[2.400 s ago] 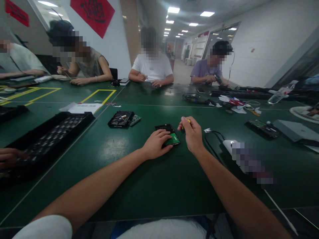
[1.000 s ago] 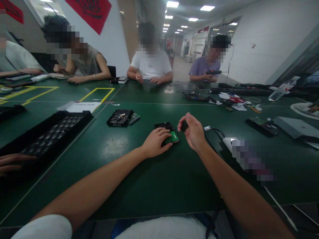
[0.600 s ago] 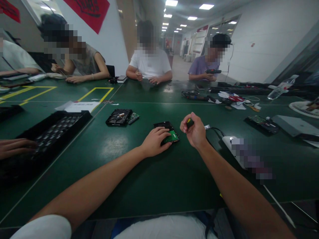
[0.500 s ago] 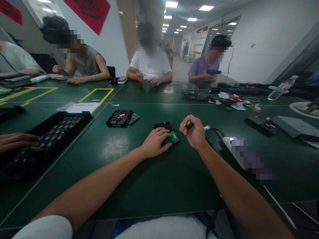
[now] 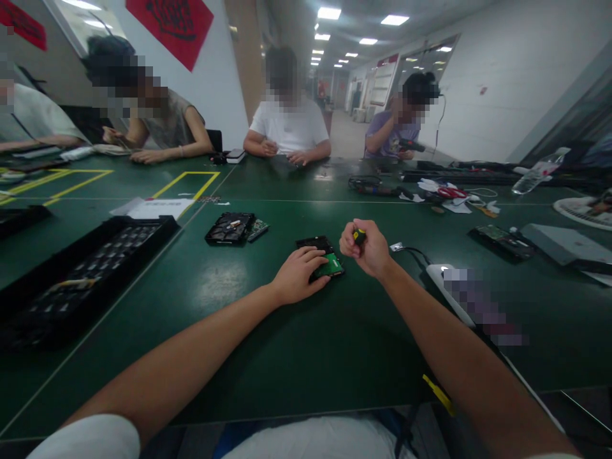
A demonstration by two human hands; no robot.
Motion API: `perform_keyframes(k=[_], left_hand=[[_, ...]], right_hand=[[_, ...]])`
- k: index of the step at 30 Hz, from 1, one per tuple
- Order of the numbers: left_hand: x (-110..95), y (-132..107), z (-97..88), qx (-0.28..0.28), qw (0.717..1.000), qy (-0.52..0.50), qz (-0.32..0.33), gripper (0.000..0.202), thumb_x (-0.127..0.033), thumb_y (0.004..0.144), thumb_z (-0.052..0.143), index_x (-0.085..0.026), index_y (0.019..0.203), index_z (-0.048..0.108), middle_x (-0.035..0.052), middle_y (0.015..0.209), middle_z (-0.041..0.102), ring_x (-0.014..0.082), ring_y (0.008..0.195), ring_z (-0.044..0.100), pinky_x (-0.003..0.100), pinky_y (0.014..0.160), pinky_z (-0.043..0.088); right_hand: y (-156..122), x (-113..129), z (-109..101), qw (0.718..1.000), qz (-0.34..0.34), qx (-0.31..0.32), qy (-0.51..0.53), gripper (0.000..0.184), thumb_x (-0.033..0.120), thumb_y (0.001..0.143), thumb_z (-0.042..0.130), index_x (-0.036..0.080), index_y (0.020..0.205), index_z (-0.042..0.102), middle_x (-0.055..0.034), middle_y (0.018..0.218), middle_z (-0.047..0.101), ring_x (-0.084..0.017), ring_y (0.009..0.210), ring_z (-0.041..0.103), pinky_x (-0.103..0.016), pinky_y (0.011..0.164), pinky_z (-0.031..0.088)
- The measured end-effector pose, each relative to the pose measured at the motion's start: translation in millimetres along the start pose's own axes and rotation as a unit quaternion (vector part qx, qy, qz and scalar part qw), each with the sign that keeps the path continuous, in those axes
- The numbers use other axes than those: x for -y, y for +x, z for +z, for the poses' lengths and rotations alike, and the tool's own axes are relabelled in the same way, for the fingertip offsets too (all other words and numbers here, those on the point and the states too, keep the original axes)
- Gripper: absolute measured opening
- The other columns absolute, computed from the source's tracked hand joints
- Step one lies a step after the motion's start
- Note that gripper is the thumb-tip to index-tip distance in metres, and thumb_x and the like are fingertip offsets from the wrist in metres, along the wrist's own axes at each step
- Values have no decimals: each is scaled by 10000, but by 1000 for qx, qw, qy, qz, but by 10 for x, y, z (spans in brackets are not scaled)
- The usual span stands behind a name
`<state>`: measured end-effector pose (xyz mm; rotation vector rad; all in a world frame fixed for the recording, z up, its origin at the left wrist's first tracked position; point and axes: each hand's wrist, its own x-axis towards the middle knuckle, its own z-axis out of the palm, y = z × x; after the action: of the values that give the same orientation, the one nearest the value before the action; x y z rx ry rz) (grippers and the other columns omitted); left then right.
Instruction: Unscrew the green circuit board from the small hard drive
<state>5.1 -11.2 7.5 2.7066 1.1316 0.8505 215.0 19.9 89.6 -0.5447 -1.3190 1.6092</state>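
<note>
My left hand point(image 5: 302, 274) lies over a hard drive point(image 5: 336, 262), its fingers across the top and its thumb along the near edge. The drive has a green circuit board and a black casing, partly hidden under the fingers. Just right of it and a little above the table, my right hand point(image 5: 368, 245) is wrapped round a screwdriver point(image 5: 359, 236). Only the black and yellow end of its handle shows; the shaft is hidden. To the left lies another opened black drive point(image 5: 230, 227), with a small circuit board point(image 5: 258, 229) leaning against it.
A long black tray point(image 5: 90, 274) stands at the left. On the right are a white power bank-like device point(image 5: 449, 293) with a cable, another drive point(image 5: 502, 241), a grey box point(image 5: 568, 245) and a bottle point(image 5: 540, 171). Several people sit across the green table point(image 5: 268, 363).
My right hand has shifted slightly left with the screwdriver. My left hand stays on the drive. Another person's hand has left the black tray, and the person at far right has raised a hand.
</note>
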Motion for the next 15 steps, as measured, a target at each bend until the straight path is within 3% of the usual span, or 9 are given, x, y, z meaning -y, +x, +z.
perform_keyframes(k=[5,12,15], left_hand=[[1,-2,-1,-1,1000,0,-2,432,-458,958,654,-235,1329,641,110,1429,641,347,1382,525,579,1153,445],[-10,-4,-13,-2,1000,4,-2,430,-453,961,651,-235,1331,640,113,1426,642,349,1380,527,590,1149,444],[-14,0,-18,0,1000,2,-1,424,-451,961,654,-240,1328,642,114,1421,644,350,1381,526,597,1147,445]], right_hand=[[25,13,-93,999,-4,-4,40,461,474,929,483,218,545,490,74,414,278,-84,387,205,-255,430,205],[115,3,-68,984,75,160,12,447,470,877,525,216,510,496,69,402,289,-80,376,197,-246,416,207],[167,-1,-44,979,99,179,0,447,489,854,557,214,506,506,76,391,286,-77,374,183,-242,409,185]])
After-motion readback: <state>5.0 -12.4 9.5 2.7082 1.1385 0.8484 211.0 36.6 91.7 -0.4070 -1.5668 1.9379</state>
